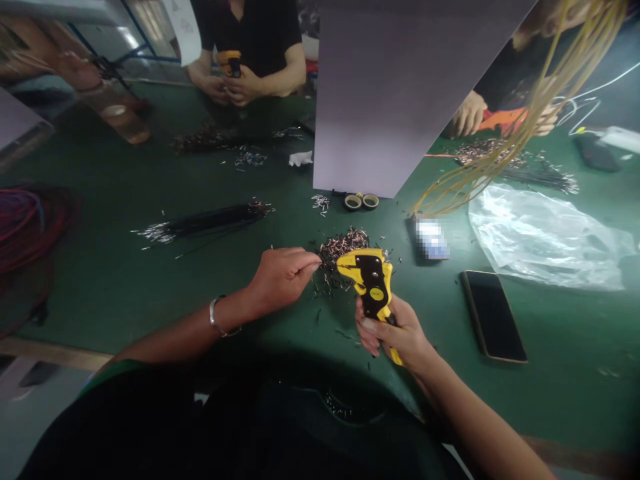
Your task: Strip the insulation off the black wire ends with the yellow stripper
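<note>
My right hand (395, 323) is wrapped round the handles of a yellow and black wire stripper (371, 283). The tool's jaws point left, towards the fingertips of my left hand. Thumb and fingers of my left hand (287, 273) are pressed together in a pinch just short of the jaws. Whatever lies between them is too small and dark to make out. Behind and beneath the jaws is a pile of short copper-ended wire scraps (345, 243) on the green table (280, 360). A bundle of black wires (210, 221) with bare silvery ends lies beyond my left hand.
To the right lie a phone (495, 317), a small box (431, 239) and a clear plastic bag (545, 237). A pale upright panel (370, 93) stands ahead, with two tape rolls (361, 201) at its foot. Yellow wires (525, 140) hang at right. Co-workers' hands (240, 87) hold tools across the table.
</note>
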Motion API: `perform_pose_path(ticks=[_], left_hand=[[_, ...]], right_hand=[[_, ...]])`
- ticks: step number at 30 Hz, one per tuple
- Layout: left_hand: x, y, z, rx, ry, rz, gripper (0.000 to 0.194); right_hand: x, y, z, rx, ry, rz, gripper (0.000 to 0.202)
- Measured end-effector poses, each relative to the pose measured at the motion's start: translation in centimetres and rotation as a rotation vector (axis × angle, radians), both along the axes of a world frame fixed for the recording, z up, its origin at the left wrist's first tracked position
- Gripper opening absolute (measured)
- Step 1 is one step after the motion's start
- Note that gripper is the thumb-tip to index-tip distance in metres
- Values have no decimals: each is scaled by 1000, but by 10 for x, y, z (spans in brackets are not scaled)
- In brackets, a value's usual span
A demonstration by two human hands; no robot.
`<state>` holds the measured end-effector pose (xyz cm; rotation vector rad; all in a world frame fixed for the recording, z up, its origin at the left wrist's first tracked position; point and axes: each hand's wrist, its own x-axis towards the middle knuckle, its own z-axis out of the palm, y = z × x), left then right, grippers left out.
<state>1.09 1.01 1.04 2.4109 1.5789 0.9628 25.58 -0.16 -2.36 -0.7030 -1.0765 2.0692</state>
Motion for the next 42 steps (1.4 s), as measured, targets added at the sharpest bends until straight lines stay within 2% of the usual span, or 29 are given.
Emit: perform_pose_path(ticks=[8, 12, 16, 23, 33, 42], left_hand=[[-3, 3, -6, 40, 14, -10, 23], [-1, 3, -6, 12, -47, -40, 22], [-1, 3, -6, 35, -107, -1, 20], [0, 4, -6, 82, -103, 48, 19], [3, 3, -4, 119, -93, 74, 20], [5, 0, -3, 141, -25, 68, 24]], right_hand=[[-1, 0, 3, -14, -43, 6, 24], [1, 4, 2, 0, -49, -66, 22], [4, 10, 3, 31, -64, -122, 21], [1, 12, 3, 15, 45, -37, 22], [3, 13, -3, 0, 113, 153, 52], [1, 11, 4, 18, 109, 165, 49]])
